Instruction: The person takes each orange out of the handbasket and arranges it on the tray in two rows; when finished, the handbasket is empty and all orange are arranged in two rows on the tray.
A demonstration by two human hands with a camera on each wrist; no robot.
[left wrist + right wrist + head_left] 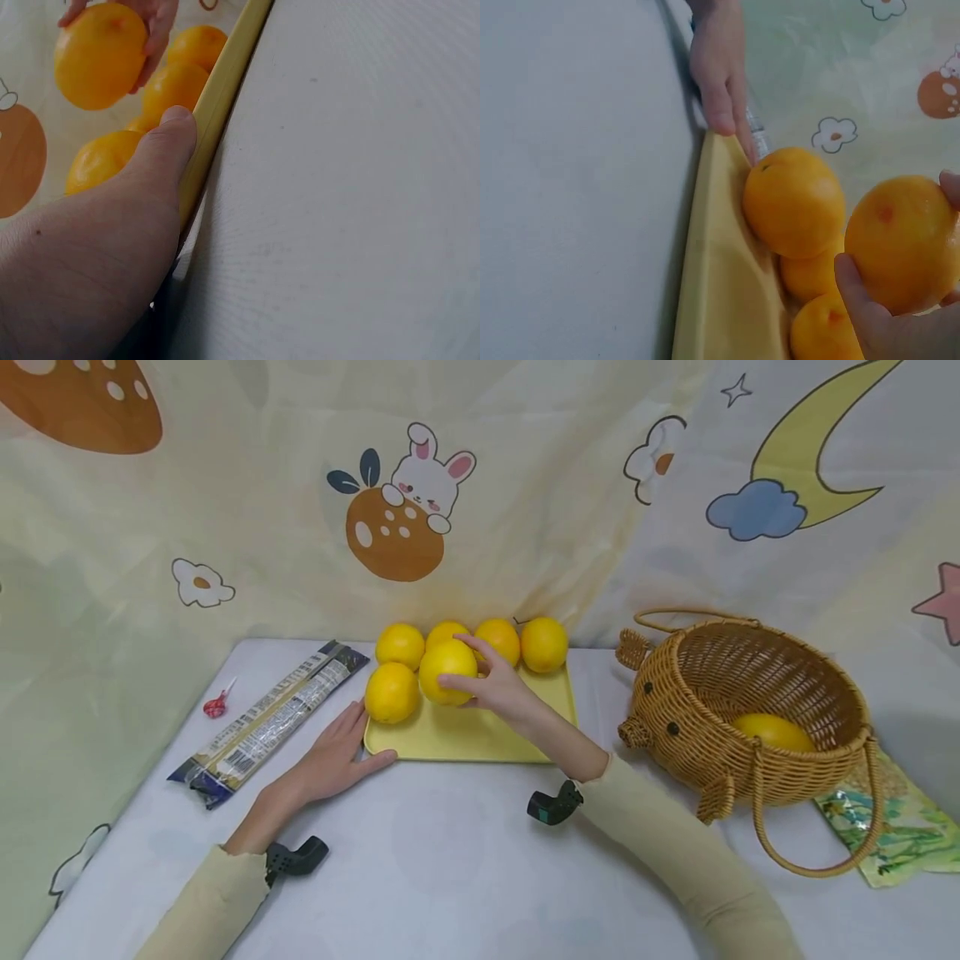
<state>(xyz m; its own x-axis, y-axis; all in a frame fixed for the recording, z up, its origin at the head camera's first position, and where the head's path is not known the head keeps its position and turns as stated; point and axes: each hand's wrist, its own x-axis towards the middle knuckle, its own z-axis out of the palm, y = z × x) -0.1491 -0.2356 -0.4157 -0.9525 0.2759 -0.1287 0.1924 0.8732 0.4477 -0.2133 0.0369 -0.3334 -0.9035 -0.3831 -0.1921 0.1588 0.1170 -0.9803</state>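
My right hand (498, 683) grips an orange (447, 672) between thumb and fingers, raised over the yellow tray (480, 739); the right wrist view shows this held orange (900, 244) off the tray. Several other oranges lie on the tray, one at its left end (392, 693) and the rest in a row along its back edge, such as the far right orange (543, 644). My left hand (337, 757) rests with straight fingers against the tray's left front corner. In the left wrist view its thumb (169, 142) lies on the tray's rim.
A wicker pig-faced basket (697, 760) with a yellow fruit (774, 732) inside stands at the right. Beside it lies a green printed packet (900, 827). On the left are a long foil packet (273, 718) and a red lollipop (216, 703). A patterned cloth (262, 510) hangs behind.
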